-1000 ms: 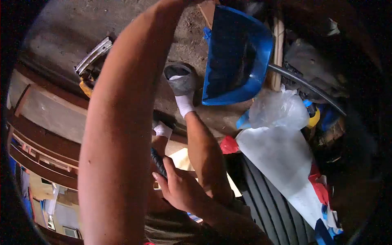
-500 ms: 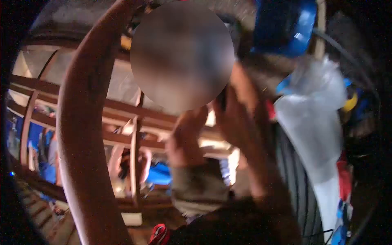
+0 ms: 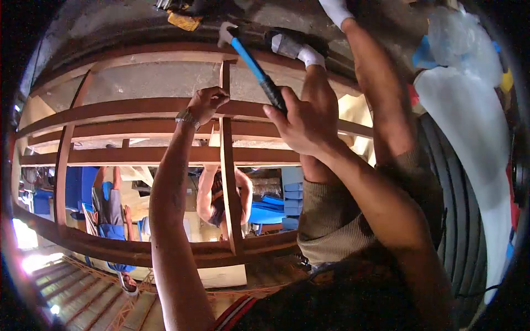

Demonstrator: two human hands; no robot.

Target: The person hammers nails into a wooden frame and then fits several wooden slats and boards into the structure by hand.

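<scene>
My right hand (image 3: 306, 124) is closed around the black grip of a claw hammer (image 3: 249, 59), which has a blue shaft. The metal head points up and left, raised over a brown wooden frame (image 3: 138, 106). My left hand (image 3: 207, 103), with a watch (image 3: 187, 118) on the wrist, rests at a frame rail close to an upright crosspiece (image 3: 226, 138). Its fingertips are pinched together. Whatever they may hold is too small to make out.
My legs (image 3: 381, 94) stretch out beside the frame. Plastic-wrapped white material (image 3: 469, 110) and a dark ribbed pad (image 3: 452, 204) lie at the right. A yellow object (image 3: 184, 21) sits on the floor. Through the frame, other people (image 3: 110, 204) appear upside down near blue material (image 3: 265, 209).
The view has swung and sharpened from blur, and a blue container has left it. Both hands now show clearly at the frame, with the hammer visible in my right hand.
</scene>
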